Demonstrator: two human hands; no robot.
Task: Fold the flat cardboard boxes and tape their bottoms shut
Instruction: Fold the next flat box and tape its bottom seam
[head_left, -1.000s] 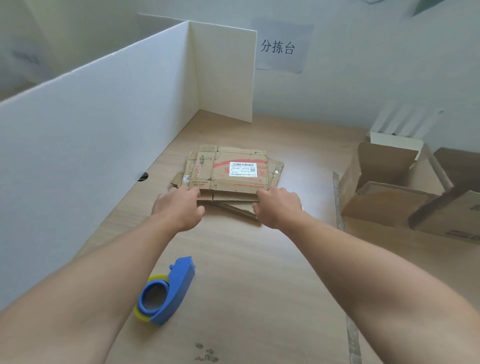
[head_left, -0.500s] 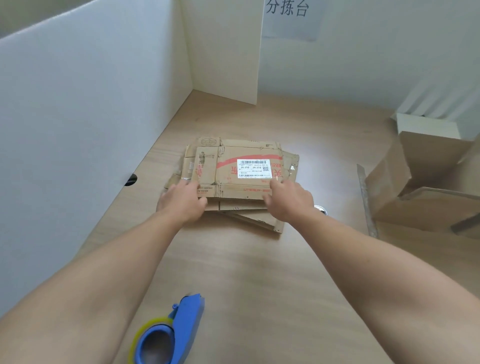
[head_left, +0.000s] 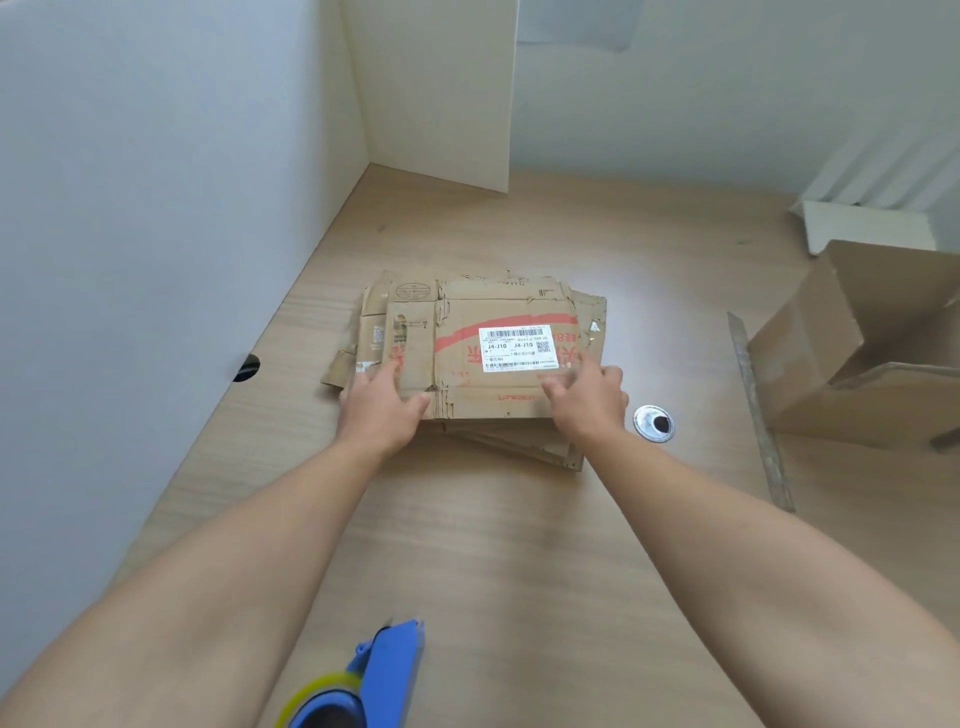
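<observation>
Stack of flat cardboard boxes (head_left: 467, 322): lies in the middle of the wooden table (head_left: 493, 545), sheets slightly askew, white label (head_left: 517, 349) face up on the top sheet.

Left hand (head_left: 382, 402): rests on the near left corner of the top sheet, fingers fairly straight and close together over the cardboard, thumb splayed out to the right along the near edge.

Right hand (head_left: 587, 400): sits at the near right part of the top sheet, just below the label, fingers spread and pointing forward. Slightly blurred, so cannot tell whether pressing or only above the cardboard.

Blue tape dispenser (head_left: 389, 670): stands at the near edge of the view between the forearms, well apart from the stack.

Round metal fitting (head_left: 653, 423): set in the table just right of the right hand.

Open cardboard box (head_left: 857, 364): stands at the far right.

White partition (head_left: 156, 208): runs along the left side.
</observation>
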